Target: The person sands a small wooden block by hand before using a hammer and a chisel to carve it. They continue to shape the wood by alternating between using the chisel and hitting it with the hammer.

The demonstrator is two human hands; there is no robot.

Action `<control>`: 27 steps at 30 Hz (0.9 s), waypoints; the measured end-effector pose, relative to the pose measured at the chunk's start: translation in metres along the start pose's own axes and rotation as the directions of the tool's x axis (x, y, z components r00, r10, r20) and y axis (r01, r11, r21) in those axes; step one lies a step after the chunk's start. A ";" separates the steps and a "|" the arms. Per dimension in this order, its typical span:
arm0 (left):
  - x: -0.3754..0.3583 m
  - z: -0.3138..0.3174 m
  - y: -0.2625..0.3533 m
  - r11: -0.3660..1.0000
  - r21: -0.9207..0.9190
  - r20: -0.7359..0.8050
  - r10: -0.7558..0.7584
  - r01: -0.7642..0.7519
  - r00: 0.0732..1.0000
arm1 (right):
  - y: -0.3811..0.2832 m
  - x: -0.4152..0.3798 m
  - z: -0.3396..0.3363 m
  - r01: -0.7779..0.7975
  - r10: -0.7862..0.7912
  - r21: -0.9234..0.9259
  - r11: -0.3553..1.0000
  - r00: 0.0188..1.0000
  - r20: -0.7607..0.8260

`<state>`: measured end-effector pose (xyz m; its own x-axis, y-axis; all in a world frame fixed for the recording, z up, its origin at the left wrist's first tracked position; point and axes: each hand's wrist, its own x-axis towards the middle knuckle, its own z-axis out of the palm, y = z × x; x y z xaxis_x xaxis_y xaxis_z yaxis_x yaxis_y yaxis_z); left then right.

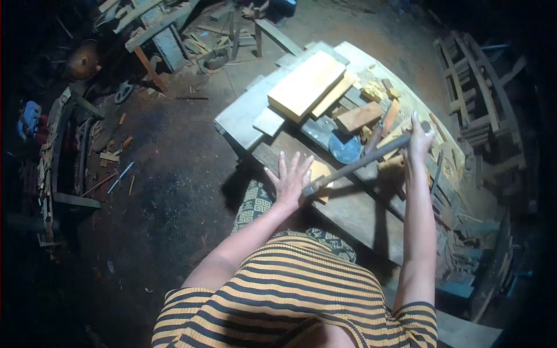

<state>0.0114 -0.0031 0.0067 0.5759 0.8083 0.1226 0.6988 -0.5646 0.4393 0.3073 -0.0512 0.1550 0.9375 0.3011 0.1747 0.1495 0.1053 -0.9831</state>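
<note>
Rough, weathered wood on the bench [348, 211], grey and matt. The big block [306, 86] up top is pale fresh-cut wood, smoother. Under the left hand [290, 181] a small yellowish wood piece [321, 174]. The right hand [419, 141] grips a dull grey tool [362, 163], metal-looking. Floor [174, 174] is dusty matt earth. Shirt [290, 296]: ribbed striped cloth.

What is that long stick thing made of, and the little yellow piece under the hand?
The long tool in the right hand looks like metal: dull grey, thin and straight, darker at its head. It may have a wooden handle; too blurry to tell. The small piece beside the left hand looks like raw wood: pale yellow, flat, unpainted, like the big block on the workbench.
</note>
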 end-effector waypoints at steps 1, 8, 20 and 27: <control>0.001 0.000 -0.001 1.000 0.020 -0.004 0.001 -0.001 1.000 | -0.001 -0.004 0.000 0.314 -0.335 -0.236 0.920 0.941 -0.054; 0.008 0.001 -0.004 0.991 0.118 -0.023 0.066 -0.063 0.998 | -0.065 -0.017 -0.031 0.935 -0.015 -0.347 0.072 0.349 0.937; 0.023 -0.006 -0.022 0.951 -0.193 -0.067 0.233 -0.242 0.970 | -0.109 -0.094 -0.081 0.889 0.628 -0.449 0.091 0.299 0.719; 0.033 0.000 -0.010 0.966 -0.208 -0.105 0.132 -0.152 0.986 | -0.107 -0.098 -0.088 0.830 0.742 -0.517 0.209 0.209 0.637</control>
<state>0.0237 0.0296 0.0064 0.6156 0.7395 0.2724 0.4992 -0.6335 0.5912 0.2273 -0.1753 0.2382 0.1071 0.7445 -0.6590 0.9720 -0.2177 -0.0881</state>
